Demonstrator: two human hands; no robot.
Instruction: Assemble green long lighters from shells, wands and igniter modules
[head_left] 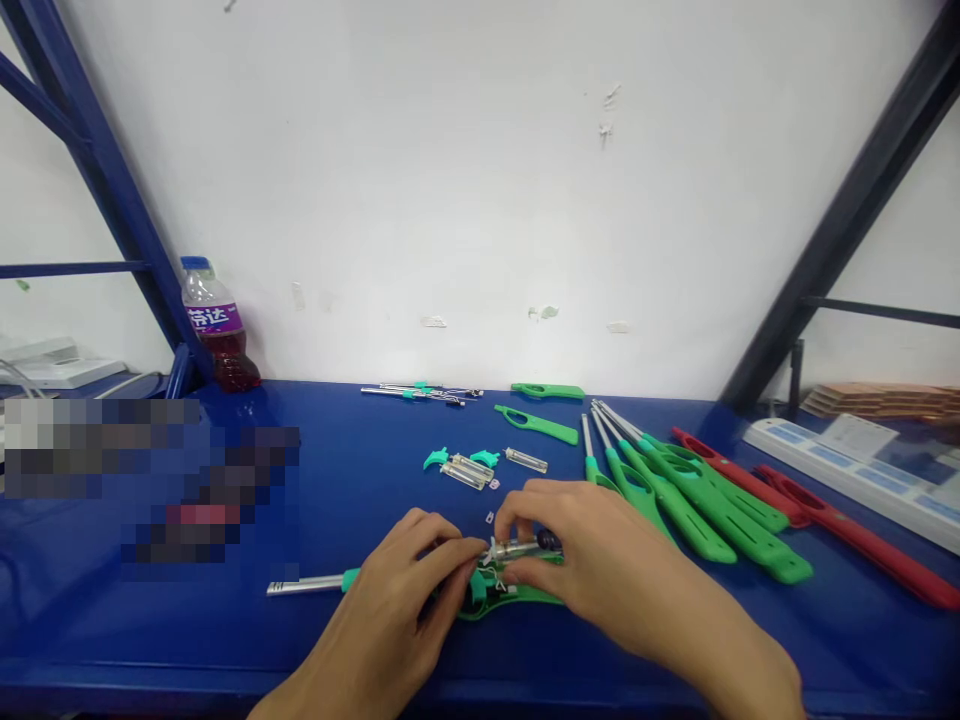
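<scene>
In the head view, an opened green stick lighter [517, 596] lies near the table's front edge, its silver barrel [309, 585] pointing left. My left hand [409, 590] is closed round its middle, with thumb and forefinger by the teal trigger [478, 587]. In my right hand [559, 540], thumb and fingers grip a small clear tube with a dark end [517, 548], just over the open shell. Thin white wires show beneath it. The tube's exact kind is partly hidden by my fingers.
Clear fuel tanks [466, 472] and teal triggers [436, 458] lie beyond my hands. Green shell halves [536, 425] and barrels with wires [412, 395] are farther back. Green lighters [675, 500] and red lighters [847, 530] lie right. A drink bottle [217, 325] stands back left.
</scene>
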